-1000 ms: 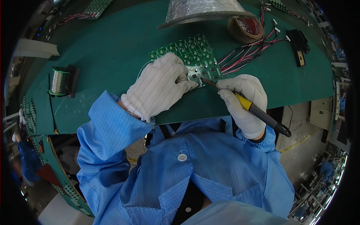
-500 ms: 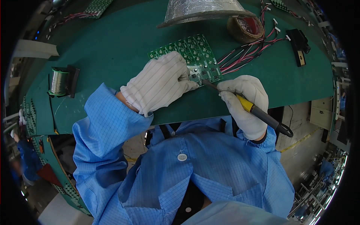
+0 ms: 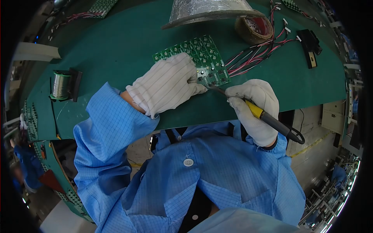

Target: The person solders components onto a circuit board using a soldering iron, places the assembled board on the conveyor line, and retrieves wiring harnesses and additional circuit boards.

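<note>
My left hand [image 3: 167, 83], in a white striped glove, lies over the lower left part of a green circuit board [image 3: 210, 54]. Its thumb and fingertips are closed together at the board's near edge; whatever they pinch is hidden. In my right hand [image 3: 256, 108], also gloved, a soldering iron [image 3: 278, 123] with a yellow and black handle is held like a pen. Its tip points left and reaches the near edge of the board, close to my left fingertips. Red, black and white wires [image 3: 248, 62] run from the board's right side.
A spool of solder wire [image 3: 61, 85] stands at left on the green mat [image 3: 116, 46]. Beyond the board are a foil-covered cone [image 3: 210, 8] and a roll of tape [image 3: 252, 31]. A black holder [image 3: 309, 46] sits at right. Another person's blue sleeve [image 3: 29, 163] shows at far left.
Both hands stay almost in place. The soldering iron and my right hand have shifted very slightly down, and my left fingertips slightly right.
</note>
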Demonstrator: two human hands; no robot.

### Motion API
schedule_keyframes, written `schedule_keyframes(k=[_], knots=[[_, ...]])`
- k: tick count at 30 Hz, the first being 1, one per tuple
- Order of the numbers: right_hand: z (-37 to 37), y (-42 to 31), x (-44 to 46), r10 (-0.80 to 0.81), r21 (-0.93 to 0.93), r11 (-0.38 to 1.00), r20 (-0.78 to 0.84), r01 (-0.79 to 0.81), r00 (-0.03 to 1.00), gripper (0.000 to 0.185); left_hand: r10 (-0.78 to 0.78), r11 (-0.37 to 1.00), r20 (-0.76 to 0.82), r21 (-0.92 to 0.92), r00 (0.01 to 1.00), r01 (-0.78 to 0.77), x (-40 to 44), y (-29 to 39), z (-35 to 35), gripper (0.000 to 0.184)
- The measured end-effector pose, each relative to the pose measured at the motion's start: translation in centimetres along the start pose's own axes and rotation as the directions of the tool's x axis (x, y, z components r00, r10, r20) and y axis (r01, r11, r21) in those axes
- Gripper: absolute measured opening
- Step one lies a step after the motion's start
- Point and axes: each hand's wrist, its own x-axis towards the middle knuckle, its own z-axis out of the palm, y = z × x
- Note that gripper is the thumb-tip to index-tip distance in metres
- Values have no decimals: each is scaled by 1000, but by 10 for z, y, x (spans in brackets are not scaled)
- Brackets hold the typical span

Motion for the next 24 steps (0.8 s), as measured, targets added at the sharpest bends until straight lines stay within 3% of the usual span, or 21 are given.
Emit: schedule_keyframes(k=[3,5,9,11,14,16,17,24], knots=[[-1,-1,0,-6,-5,1000,9,6,1000,15,42,999,-113,-3,993,-42,-1,-2,5,26],[-2,-2,1,-8,-18,1000,17,8,1000,15,-54,997,-4,-59,999,53,3,7,-7,27],[-4,-3,2,-25,-21,999,31,26,999,15,-39,997,-46,-72,998,36,3,16,-16,26],[-7,-3,1,-35,-28,999,41,37,999,16,-280,929,29,-243,960,278,1,17,-17,24],[-12,-4,-3,-10,59,998,-8,10,1000,15,-232,921,-48,-332,972,203,-9,15,-15,21],[-16,-5,-8,209,211,959,-85,-188,974,14,-317,861,-28,-428,948,275,-10,21,-15,19],[-18,-5,-8,217,215,957,-89,-193,972,13,-398,788,-7,-516,917,337,-10,24,-16,18],[-24,-8,-7,411,434,846,-161,-310,897,7,-414,815,-72,-473,908,334,13,41,-6,14]])
